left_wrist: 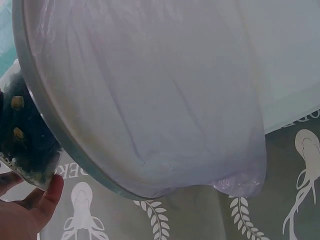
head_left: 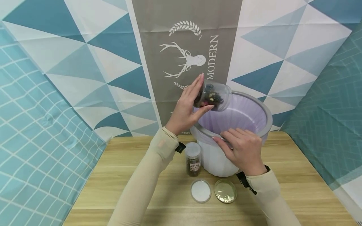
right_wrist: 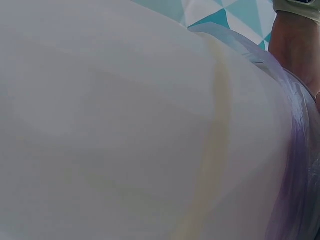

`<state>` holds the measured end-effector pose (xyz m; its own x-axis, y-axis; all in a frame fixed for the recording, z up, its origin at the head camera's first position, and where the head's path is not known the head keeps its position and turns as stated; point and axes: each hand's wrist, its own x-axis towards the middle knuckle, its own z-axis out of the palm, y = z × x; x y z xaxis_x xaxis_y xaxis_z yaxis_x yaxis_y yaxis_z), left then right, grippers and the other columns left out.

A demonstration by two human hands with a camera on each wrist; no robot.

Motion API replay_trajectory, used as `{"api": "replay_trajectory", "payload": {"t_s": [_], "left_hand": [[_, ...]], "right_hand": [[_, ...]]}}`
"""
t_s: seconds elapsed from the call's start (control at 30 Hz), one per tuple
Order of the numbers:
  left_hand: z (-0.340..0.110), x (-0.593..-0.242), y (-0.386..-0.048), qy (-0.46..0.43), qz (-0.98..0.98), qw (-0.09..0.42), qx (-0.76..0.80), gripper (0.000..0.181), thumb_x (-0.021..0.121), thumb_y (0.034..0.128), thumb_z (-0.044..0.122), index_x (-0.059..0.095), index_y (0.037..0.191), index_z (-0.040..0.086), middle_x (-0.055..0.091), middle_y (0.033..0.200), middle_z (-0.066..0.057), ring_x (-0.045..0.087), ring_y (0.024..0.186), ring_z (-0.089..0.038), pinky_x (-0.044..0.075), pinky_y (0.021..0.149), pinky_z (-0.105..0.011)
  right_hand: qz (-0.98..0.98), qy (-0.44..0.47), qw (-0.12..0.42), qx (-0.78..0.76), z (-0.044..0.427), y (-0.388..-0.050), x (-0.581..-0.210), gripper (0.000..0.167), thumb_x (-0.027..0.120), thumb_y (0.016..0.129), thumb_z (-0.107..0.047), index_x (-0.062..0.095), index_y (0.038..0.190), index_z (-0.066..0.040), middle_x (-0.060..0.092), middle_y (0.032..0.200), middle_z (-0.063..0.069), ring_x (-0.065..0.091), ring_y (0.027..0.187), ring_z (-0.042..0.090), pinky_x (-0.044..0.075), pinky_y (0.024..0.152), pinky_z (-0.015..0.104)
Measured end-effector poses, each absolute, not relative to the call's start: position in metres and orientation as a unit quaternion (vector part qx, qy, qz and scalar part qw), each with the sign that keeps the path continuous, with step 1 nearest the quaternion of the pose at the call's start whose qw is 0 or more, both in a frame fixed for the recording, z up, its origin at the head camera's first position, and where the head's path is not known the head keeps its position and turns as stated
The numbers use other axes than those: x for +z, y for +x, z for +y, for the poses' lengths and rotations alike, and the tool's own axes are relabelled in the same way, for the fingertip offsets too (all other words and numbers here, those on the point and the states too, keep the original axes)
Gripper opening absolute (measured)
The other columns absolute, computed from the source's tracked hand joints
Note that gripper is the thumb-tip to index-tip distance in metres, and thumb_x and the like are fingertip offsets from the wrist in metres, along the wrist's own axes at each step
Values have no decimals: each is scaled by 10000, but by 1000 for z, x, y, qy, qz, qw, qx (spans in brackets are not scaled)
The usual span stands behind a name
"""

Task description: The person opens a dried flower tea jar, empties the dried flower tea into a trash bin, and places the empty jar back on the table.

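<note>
My left hand (head_left: 188, 105) grips a clear jar (head_left: 222, 97), thumb below and fingers along the far side. The jar lies tipped nearly on its side, mouth end to the right, over the rim of a white trash bin (head_left: 215, 163). Dark dried pieces with a few pale and pink bits are inside it. In the left wrist view the jar (left_wrist: 30, 135) shows beside the bin's rim. My right hand (head_left: 243, 149) holds the near part of the bin's grey rim (head_left: 268, 117). A pale purple bag (head_left: 243, 110) lines the bin.
A capped clear jar (head_left: 193, 158) of dark contents stands upright left of the bin. In front lie a white round lid (head_left: 200, 191) and a gold-coloured round lid (head_left: 225, 191). The wooden table (head_left: 127, 175) meets a patterned backdrop (head_left: 113, 78) behind.
</note>
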<state>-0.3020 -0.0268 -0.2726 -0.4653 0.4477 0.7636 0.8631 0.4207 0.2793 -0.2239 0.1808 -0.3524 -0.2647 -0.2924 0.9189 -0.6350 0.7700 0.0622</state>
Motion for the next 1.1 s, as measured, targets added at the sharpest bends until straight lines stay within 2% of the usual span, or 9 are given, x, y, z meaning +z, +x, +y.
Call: {"api": "replay_trajectory", "payload": {"t_s": [0.33, 0.4, 0.53, 0.63, 0.77, 0.9, 1.1], "left_hand": [[-25, -273, -302, -418, -786, 307, -335, 866, 753, 961, 244, 252, 1631, 21, 272, 1703, -142, 277, 1573, -225, 181, 1301, -387], [-26, -273, -301, -413, -788, 307, -339, 886, 764, 953, 245, 241, 1635, 27, 297, 1693, -137, 314, 1552, -246, 209, 1293, -385], [-25, -275, -301, -400, -787, 305, -356, 921, 793, 930, 244, 238, 1636, 41, 386, 1637, -137, 434, 1428, -271, 339, 1228, -382], [-25, -277, -300, -400, -782, 303, -369, 903, 805, 919, 226, 267, 1622, 46, 378, 1641, -144, 453, 1390, -271, 375, 1203, -374], [-24, -278, -300, -404, -774, 301, -383, 864, 809, 914, 205, 310, 1602, 53, 293, 1696, -134, 420, 1447, -273, 335, 1238, -366], [-23, -277, -300, -407, -769, 308, -385, 851, 814, 910, 208, 337, 1597, 53, 297, 1693, -137, 419, 1461, -275, 320, 1243, -370], [-22, -273, -301, -422, -763, 315, -374, 814, 799, 922, 214, 369, 1589, 39, 330, 1677, -150, 349, 1539, -226, 221, 1287, -383]], "right_hand": [[-780, 295, 527, 163, 181, -224, -352, 523, 528, 1061, -486, 718, 738, -122, 667, 639, 5, 579, 511, 208, 423, 454, 352], [-780, 295, 527, 164, 181, -224, -352, 524, 527, 1061, -487, 718, 737, -122, 668, 639, 4, 581, 513, 208, 427, 457, 353], [-780, 295, 527, 164, 181, -224, -352, 525, 526, 1062, -484, 708, 727, -124, 659, 631, -1, 570, 508, 204, 419, 457, 349], [-780, 294, 527, 163, 181, -224, -353, 522, 527, 1062, -481, 709, 727, -124, 670, 640, 2, 580, 514, 207, 426, 460, 350], [-781, 293, 527, 163, 182, -224, -353, 524, 528, 1061, -483, 713, 731, -120, 679, 649, 9, 593, 521, 212, 434, 463, 353], [-781, 294, 527, 162, 182, -224, -353, 530, 524, 1063, -485, 712, 730, -118, 676, 645, 12, 592, 518, 213, 430, 458, 352], [-780, 295, 527, 163, 181, -224, -353, 523, 528, 1062, -482, 715, 733, -121, 675, 644, 6, 590, 518, 210, 430, 461, 350]]}}
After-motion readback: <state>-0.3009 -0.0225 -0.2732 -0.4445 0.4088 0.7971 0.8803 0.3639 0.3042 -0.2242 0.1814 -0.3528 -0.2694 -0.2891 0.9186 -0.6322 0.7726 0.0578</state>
